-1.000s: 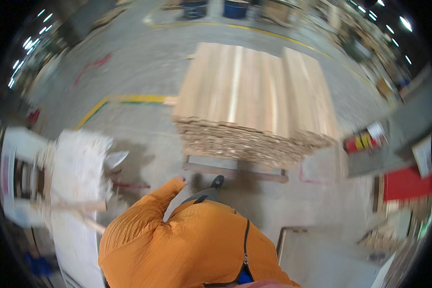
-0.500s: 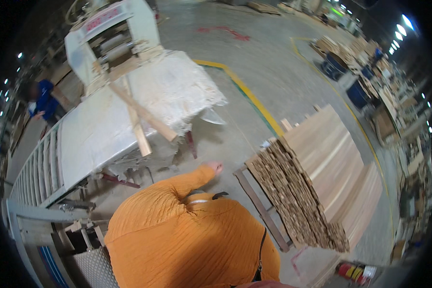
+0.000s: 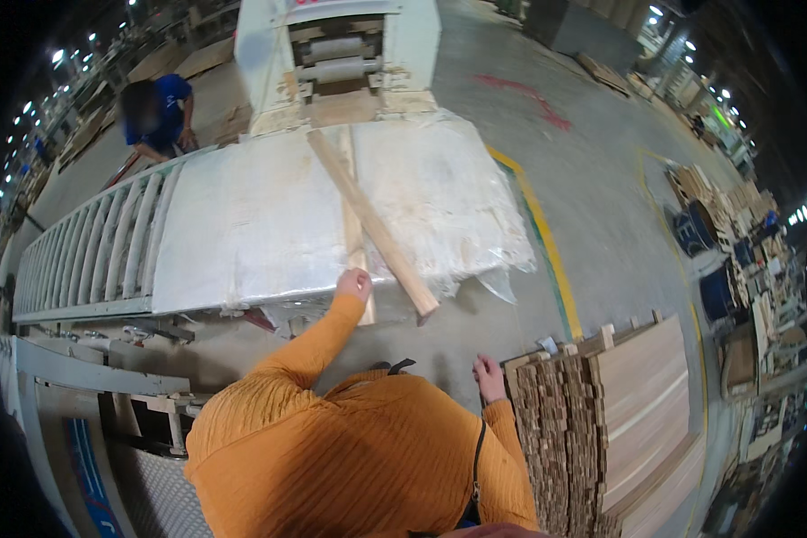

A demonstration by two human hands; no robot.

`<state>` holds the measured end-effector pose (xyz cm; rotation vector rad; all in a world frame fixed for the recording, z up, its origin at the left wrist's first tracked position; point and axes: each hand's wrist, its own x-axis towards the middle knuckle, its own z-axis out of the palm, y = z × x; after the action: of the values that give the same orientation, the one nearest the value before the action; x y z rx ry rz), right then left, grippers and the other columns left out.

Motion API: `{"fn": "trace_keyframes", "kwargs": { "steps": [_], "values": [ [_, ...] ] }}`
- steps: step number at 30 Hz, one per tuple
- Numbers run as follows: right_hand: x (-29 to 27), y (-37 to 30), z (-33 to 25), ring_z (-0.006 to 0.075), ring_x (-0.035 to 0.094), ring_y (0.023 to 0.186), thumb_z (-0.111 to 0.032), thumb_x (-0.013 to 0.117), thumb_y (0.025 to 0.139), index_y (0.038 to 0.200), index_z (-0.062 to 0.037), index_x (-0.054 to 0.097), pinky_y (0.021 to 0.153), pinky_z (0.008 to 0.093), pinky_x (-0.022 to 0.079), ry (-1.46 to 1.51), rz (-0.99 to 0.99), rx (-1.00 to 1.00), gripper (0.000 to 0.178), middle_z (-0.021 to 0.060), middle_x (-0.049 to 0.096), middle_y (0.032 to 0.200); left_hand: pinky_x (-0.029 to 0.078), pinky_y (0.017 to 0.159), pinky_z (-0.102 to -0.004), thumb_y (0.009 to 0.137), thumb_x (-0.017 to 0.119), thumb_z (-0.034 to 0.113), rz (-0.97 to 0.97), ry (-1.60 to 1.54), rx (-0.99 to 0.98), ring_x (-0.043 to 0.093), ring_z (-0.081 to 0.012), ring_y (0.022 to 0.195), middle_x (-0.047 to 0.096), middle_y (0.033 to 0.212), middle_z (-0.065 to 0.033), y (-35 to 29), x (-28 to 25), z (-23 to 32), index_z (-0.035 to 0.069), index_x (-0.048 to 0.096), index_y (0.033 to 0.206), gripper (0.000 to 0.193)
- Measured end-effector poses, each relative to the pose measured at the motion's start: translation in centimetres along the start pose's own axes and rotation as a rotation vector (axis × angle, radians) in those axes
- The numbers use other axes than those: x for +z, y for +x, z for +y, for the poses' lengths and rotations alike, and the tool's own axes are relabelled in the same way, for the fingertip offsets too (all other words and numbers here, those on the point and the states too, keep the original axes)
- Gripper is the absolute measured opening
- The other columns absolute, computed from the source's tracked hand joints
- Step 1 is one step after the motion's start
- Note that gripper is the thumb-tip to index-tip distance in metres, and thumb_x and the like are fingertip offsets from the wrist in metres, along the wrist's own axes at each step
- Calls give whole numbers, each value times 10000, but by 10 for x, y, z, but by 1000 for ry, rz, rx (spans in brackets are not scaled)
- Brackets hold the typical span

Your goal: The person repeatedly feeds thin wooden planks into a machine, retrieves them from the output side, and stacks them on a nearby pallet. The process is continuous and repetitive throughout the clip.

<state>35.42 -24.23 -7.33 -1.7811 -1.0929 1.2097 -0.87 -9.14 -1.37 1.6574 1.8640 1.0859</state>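
Observation:
Two narrow wooden strips lie crossed on the plastic-covered table in front of me. My left hand [image 3: 354, 283] is at the near end of the paler wooden strip [image 3: 353, 238], its fingers curled over it. The other, browner strip [image 3: 387, 240] slants to the right, and its near end juts past the table edge. My right hand [image 3: 490, 378] hangs low with loosely bent fingers apart and nothing in it. It is beside the stack of wooden panels [image 3: 647, 381] on my right, whose rough edges face me.
A white machine with rollers [image 3: 336, 67] stands behind the covered table [image 3: 242, 233]. A roller conveyor [image 3: 90, 247] adjoins the table's left end. Beyond it a person in blue [image 3: 159, 117] bends forward. A grey metal frame [image 3: 108, 381] is near my left side. Blue drums [image 3: 719, 291] stand far right.
My view has turned left, so the table and machine now sit squarely ahead. My left hand has moved onto the paler strip. My right hand has come into view.

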Motion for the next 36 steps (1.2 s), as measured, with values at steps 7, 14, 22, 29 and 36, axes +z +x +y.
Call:
{"fn": "trace_keyframes", "kwargs": {
  "steps": [7, 14, 22, 29, 36],
  "values": [
    [118, 104, -126, 123, 524, 674, -325, 634, 847, 1165, 5, 559, 603, 260, 432, 75, -123, -103, 464, 38, 604, 868, 477, 677, -309, 865, 594, 277, -220, -295, -96, 557, -187, 713, 595, 824, -88, -8, -15, -40, 29, 587, 937, 259],
    [184, 93, -182, 165, 555, 674, -327, 628, 854, 992, 16, 629, 631, 298, 450, -262, -546, -163, 369, 79, 624, 752, 506, 673, -356, 901, 504, 449, -468, -607, -710, 577, -200, 748, 597, 892, -99, 19, -41, -18, 39, 542, 1053, 439],
    [233, 85, -177, 164, 555, 679, -332, 629, 866, 927, 15, 602, 653, 285, 451, -165, -382, -262, 353, 81, 633, 798, 469, 586, -405, 908, 416, 568, -148, -1083, -887, 527, -213, 625, 559, 758, -102, 18, -47, -42, 62, 487, 1108, 549],
    [242, 91, -163, 184, 647, 766, -294, 675, 839, 1144, 25, 530, 620, 315, 543, 121, -780, 408, 464, 104, 637, 916, 354, 433, -360, 860, 384, 681, -313, -1274, -1053, 382, -185, 425, 397, 512, -26, 20, -62, -51, 89, 489, 959, 610],
    [241, 86, -156, 174, 639, 748, -141, 599, 864, 1211, -4, 486, 624, 317, 526, 136, -611, -63, 389, 80, 624, 922, 343, 441, -371, 832, 400, 710, -392, -1339, -1182, 424, -224, 435, 436, 523, -43, -16, -61, -60, 89, 563, 912, 647]
  ]
}}
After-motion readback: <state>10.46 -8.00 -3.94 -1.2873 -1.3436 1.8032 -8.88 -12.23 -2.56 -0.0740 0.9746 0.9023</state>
